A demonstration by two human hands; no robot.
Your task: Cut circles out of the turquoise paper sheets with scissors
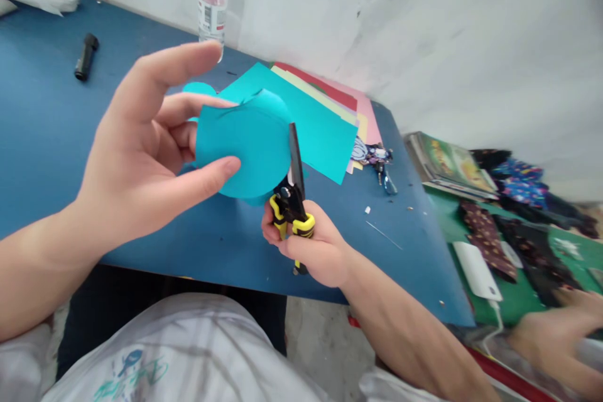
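Observation:
My left hand [155,138] pinches a piece of turquoise paper [249,151] between its thumb and fingers, with the index finger raised clear. The paper's right and lower edges are cut in a curve, and a flap curls along its top. A pair of black scissors with yellow-trimmed handles [293,191] is in my right hand [320,245], whose fingers wrap round the grips. One dark blade stands upright at the paper's right edge. Behind, a turquoise sheet [306,119] lies on the blue table [188,239], and another turquoise piece [200,88] is partly hidden by my left hand.
Coloured paper sheets [348,97] lie by the wall beside a clear bottle [211,12]. A black cylinder [86,58] is at the left, keys and trinkets [379,157] at the right. On a green table, another person's hand [556,333] is near a white power bank [477,270] and books [447,163].

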